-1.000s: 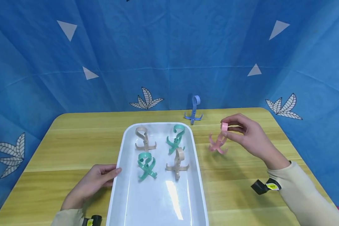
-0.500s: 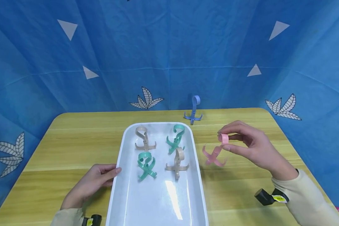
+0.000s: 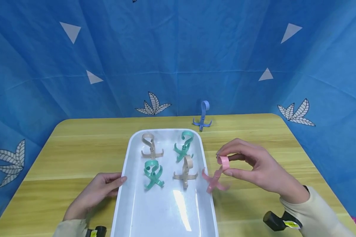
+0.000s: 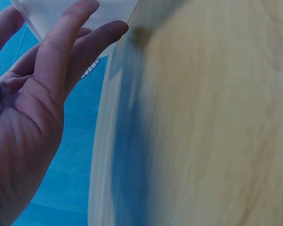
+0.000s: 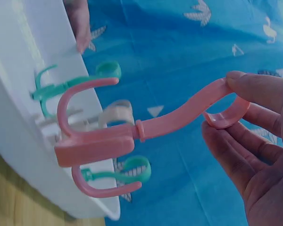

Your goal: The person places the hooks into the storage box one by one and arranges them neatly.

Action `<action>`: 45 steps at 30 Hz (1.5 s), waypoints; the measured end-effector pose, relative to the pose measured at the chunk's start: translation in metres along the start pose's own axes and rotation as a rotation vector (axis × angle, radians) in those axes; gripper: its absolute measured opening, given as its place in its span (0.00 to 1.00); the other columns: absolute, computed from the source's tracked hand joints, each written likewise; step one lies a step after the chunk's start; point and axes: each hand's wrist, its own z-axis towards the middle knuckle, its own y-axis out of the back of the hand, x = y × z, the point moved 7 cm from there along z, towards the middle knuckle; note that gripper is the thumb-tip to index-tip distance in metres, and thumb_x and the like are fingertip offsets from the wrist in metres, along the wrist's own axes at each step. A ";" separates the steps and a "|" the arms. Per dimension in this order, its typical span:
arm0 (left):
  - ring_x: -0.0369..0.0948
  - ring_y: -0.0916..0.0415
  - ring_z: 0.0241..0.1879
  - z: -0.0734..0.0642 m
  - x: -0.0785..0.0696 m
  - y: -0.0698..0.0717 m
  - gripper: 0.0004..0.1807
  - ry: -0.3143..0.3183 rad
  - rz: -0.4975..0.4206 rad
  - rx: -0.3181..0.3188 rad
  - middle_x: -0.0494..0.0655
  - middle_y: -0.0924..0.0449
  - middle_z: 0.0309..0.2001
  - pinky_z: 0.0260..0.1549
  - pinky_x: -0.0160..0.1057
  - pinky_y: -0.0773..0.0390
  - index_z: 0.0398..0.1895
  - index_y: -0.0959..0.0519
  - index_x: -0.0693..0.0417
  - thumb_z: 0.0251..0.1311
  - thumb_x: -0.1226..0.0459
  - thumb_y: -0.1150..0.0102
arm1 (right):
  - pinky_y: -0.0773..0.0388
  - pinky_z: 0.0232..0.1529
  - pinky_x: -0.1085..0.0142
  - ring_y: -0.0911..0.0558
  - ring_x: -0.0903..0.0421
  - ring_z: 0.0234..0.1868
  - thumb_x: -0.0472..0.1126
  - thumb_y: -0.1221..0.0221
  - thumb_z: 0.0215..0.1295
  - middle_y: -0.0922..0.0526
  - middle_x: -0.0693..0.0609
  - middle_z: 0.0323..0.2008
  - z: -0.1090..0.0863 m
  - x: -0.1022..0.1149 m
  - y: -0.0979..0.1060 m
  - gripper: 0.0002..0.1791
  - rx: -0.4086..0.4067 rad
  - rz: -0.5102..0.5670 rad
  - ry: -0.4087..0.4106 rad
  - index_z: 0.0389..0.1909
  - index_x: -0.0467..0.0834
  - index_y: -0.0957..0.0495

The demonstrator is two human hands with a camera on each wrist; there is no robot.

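Note:
My right hand (image 3: 255,168) pinches the curled top of a pink multi-prong hanging hook (image 5: 174,115), its prongs hanging over the tray's right rim in the head view. On the left, my hand (image 3: 96,194) holds the side of the white tray (image 3: 123,197), thumb over the rim and fingers along the outside. Inside the tray stand two beige hooks (image 3: 185,172) and two green hooks (image 3: 153,176) of the same shape, all in its far half. The right wrist view shows the pink hook's swivel neck and curved prongs.
A blue hook (image 3: 202,120) stands near the back edge of the wooden table (image 3: 86,144), right of the tray's far corner. Behind the table hangs a blue patterned cloth (image 3: 178,59). Bare tray floor (image 3: 157,214) shows in the near half.
My right hand has brought the pink hook left and nearer, from above the table to the tray's right rim. The left hand and the tray have stayed in place.

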 end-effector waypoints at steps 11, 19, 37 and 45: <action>0.51 0.19 0.49 0.000 -0.001 0.000 0.32 0.010 0.006 0.001 0.68 0.25 0.57 0.45 0.46 0.17 0.65 0.35 0.77 0.71 0.57 0.44 | 0.18 0.48 0.60 0.20 0.51 0.48 0.21 0.34 0.55 0.20 0.45 0.49 0.005 0.011 -0.030 0.25 0.107 0.033 -0.044 0.54 0.39 0.23; 0.51 0.19 0.48 -0.002 0.002 -0.001 0.32 0.029 0.002 0.014 0.65 0.23 0.55 0.46 0.46 0.17 0.65 0.35 0.77 0.72 0.57 0.45 | 0.18 0.48 0.59 0.20 0.52 0.48 0.27 0.34 0.60 0.20 0.50 0.49 0.007 0.010 -0.045 0.21 0.148 0.061 -0.101 0.53 0.44 0.22; 0.51 0.19 0.49 0.000 0.000 -0.002 0.32 0.019 -0.015 0.007 0.66 0.24 0.56 0.46 0.46 0.17 0.65 0.35 0.77 0.72 0.57 0.45 | 0.19 0.50 0.59 0.23 0.55 0.54 0.36 0.35 0.65 0.21 0.55 0.52 0.024 0.007 -0.083 0.16 0.293 0.102 -0.073 0.53 0.49 0.21; 0.50 0.19 0.49 0.000 -0.001 -0.001 0.32 0.016 0.014 -0.010 0.67 0.24 0.57 0.45 0.45 0.17 0.64 0.35 0.78 0.71 0.57 0.45 | 0.19 0.49 0.63 0.23 0.60 0.51 0.37 0.35 0.66 0.21 0.58 0.50 0.037 0.001 -0.103 0.16 0.345 0.084 -0.075 0.54 0.49 0.22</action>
